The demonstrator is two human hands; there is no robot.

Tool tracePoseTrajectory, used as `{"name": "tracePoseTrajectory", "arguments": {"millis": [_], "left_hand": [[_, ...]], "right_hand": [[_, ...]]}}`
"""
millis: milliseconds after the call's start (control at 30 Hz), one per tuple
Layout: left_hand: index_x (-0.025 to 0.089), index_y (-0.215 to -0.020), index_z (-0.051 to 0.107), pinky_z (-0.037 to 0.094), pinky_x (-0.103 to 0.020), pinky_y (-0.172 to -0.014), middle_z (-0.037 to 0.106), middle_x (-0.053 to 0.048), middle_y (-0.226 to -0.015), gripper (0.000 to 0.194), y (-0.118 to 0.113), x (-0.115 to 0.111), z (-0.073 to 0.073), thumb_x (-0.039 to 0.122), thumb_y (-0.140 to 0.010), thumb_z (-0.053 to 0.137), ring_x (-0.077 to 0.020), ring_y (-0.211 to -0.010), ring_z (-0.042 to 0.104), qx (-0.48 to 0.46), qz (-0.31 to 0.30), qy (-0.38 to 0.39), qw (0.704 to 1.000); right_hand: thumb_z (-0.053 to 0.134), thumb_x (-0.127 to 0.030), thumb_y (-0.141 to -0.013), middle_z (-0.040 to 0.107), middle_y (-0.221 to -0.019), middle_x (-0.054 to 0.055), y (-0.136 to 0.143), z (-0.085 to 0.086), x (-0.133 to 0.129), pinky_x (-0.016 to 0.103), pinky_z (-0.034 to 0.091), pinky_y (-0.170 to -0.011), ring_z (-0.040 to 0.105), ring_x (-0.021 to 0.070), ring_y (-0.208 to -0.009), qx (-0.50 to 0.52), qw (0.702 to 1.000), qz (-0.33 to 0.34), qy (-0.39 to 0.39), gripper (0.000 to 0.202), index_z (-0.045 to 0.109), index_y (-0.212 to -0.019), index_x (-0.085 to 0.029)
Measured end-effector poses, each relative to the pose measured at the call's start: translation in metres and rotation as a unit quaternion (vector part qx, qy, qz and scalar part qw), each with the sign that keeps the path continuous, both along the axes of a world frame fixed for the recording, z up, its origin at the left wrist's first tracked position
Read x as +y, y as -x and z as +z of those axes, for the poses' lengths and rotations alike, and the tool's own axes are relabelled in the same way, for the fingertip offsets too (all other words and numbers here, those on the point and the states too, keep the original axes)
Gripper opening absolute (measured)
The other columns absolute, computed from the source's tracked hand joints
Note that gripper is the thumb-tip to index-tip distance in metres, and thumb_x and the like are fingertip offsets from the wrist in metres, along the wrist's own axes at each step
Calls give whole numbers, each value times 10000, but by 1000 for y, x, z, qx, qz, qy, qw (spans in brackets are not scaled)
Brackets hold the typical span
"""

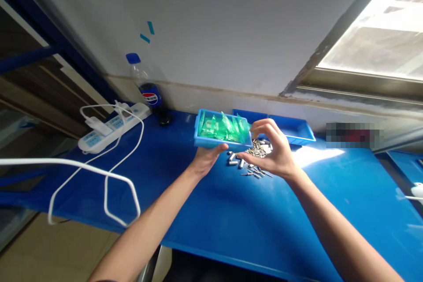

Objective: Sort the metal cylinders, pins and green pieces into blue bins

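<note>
Left hand holds blue bin, right hand open at its end

Clock directions read from the bin as seen in view. Left hand [206, 161] supports the blue bin [214, 142] from below and the near side, thumb against the near wall; its other fingers are hidden under the bin, so can't tell how they sit. Bin is at the centre of the clock, in front of the person, over the table [211, 224]. Green plastic pieces [224, 127] fill it, crumpled, some poking above the rim.

Right hand [276, 149] at 3 to 4 o'clock, thumb and fingers well apart in a C shape. Fingertips are right by the bin's right end; can't tell if they touch. Thumb reaches over the metal parts [257, 152], a loose heap at 4 o'clock: thin pins, short cylinders, brass-toned bits, partly behind the hand.

At 3 o'clock, a blue tray [295, 127] lies against the wall [211, 31], partly covered by bin and hand. Power strip [110, 128] at 9, white plug [99, 126] in it; white cable [66, 161] loops at 8. Bottle [150, 92] with blue cap at 10, dark liquid inside. Two blue tape strips [151, 27] between 10 and 11; window [380, 48] at 2.
</note>
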State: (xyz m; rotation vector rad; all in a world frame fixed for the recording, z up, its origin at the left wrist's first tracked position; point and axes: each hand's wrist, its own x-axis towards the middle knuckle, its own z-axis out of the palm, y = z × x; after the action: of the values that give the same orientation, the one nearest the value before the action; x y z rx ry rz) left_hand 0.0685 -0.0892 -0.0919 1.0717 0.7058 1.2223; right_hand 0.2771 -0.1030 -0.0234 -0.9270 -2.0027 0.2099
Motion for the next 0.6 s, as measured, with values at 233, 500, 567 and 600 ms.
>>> {"name": "tracePoseTrajectory", "arguments": {"millis": [233,500,567,600], "left_hand": [[230,-1405,616,633,-554,-1033,723,-136,-1351,841,-6,-2,12,625,-722,909,-370,-1224,724,161,25,-78,984],[292,-1487,532,623,-508,-1007,710,-107,-1393,1017,-2,8,48,506,-606,993,-394,-1224,712,288,24,-190,938],[293,-1492,546,635,-481,-951,754,-94,-1306,1063,-4,9,59,473,-557,1017,-384,-1136,745,341,-2,-190,921],[286,-1511,540,625,-471,-963,759,-89,-1295,1081,-6,9,63,471,-558,1017,-374,-1121,751,360,-9,-196,912]], "right_hand": [[573,-592,-1032,410,-1691,103,5,18,-35,596,549,-1114,549,393,-1438,-51,985,-63,155,681,382,-1647,-371],[558,-591,-1041,349,-1739,76,-6,3,-43,558,564,-1135,487,364,-1512,39,984,-13,173,691,355,-1665,-372],[548,-596,-1044,360,-1736,78,-9,-5,-45,554,583,-1109,498,362,-1505,92,975,1,205,696,340,-1668,-369],[537,-603,-1046,377,-1729,81,-10,-11,-47,559,589,-1095,506,367,-1500,114,967,3,229,703,325,-1674,-369]]}}
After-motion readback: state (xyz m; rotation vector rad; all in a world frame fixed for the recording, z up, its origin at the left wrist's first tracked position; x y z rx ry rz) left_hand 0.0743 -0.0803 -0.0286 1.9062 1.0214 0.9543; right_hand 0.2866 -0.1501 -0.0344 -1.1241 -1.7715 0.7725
